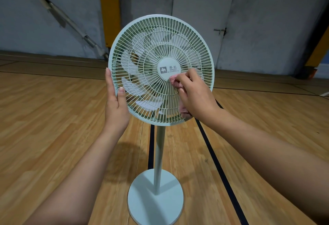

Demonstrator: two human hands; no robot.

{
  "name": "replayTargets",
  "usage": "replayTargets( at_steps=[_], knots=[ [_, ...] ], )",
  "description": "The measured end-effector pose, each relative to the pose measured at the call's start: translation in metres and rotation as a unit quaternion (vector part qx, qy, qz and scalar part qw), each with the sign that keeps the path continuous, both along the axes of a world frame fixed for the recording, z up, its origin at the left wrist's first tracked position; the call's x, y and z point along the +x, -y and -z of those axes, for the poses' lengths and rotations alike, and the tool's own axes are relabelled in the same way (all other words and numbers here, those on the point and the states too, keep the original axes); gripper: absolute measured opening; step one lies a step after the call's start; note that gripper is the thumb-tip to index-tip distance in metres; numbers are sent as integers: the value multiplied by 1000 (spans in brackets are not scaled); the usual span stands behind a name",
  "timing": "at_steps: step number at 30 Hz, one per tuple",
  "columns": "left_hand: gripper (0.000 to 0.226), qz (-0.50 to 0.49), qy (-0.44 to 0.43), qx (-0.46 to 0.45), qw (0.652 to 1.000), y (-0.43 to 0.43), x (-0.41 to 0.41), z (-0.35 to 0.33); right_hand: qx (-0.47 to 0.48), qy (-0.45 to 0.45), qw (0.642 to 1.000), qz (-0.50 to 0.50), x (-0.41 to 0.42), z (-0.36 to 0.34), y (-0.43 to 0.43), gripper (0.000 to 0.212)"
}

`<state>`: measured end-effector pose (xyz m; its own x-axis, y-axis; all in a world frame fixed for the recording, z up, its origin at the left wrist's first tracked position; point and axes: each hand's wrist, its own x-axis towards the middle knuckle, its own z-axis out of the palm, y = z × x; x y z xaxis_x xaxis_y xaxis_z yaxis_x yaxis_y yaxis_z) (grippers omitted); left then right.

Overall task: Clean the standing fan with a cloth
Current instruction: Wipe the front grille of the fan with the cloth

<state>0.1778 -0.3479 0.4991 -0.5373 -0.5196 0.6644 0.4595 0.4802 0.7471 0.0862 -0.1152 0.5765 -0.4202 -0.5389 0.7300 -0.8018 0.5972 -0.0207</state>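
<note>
- The standing fan [153, 50] stands upright on a wooden floor [53, 117], in the centre of the view, with its head facing the camera.
- The front grille is pale green. White blades show behind it.
- A round hub badge [169, 68] marked "CAMEL" sits at the centre of the grille.
- A pink cloth [175, 82] lies bunched against the grille, touching the lower right edge of the hub badge. A loose end hangs below the hand, in front of the lower grille.
- The right-hand grip [194, 96] is clenched on the cloth, with curled fingers pinching it against the grille wires.
- The left-hand grip [115, 107] grasps the left rim of the fan head. The thumb lies on the front of the grille and one straight finger runs up along the outer edge. The other fingers are hidden behind the rim.
- A thin pole [159, 153] runs from the head down to a round base [154, 205], which rests flat on the floor.
- Black lines [219, 167] cross the floor beside the pole and base.
- A grey wall [267, 28] rises behind the fan, carrying a yellow pad [110, 16] and a white panel [201, 5].
</note>
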Motion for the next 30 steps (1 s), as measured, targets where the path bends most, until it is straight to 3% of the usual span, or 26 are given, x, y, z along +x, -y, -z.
replayTargets(
  at_steps=[6, 10, 14, 18, 22, 28, 30],
  knots=[
    [63, 3, 8, 3, 1000, -2, 2, 0, -13, 25, 999, -41, 9, 23, -14, 38],
    [63, 1, 10, 7, 1000, 0, 3, 0, -3, 49, 998, -51, 13, 57, -30, 27],
    [63, -2, 6, 5, 1000, 0, 2, -1, -15, 94, 995, -42, 14, 85, -39, 30],
    [63, -1, 10, -1, 1000, -1, 2, -1, 16, 68, 998, -5, 18, 98, -46, 25],
    [63, 2, 9, 3, 1000, -2, 2, -2, 22, 67, 997, 18, 19, 101, -49, 25],
    [64, 0, 8, 10, 1000, -2, 2, 0, -34, 123, 989, -74, 19, 81, -36, 42],
    [64, 4, 6, 9, 1000, -3, 2, 1, -38, 107, 991, -74, 16, 68, -27, 37]
  ],
)
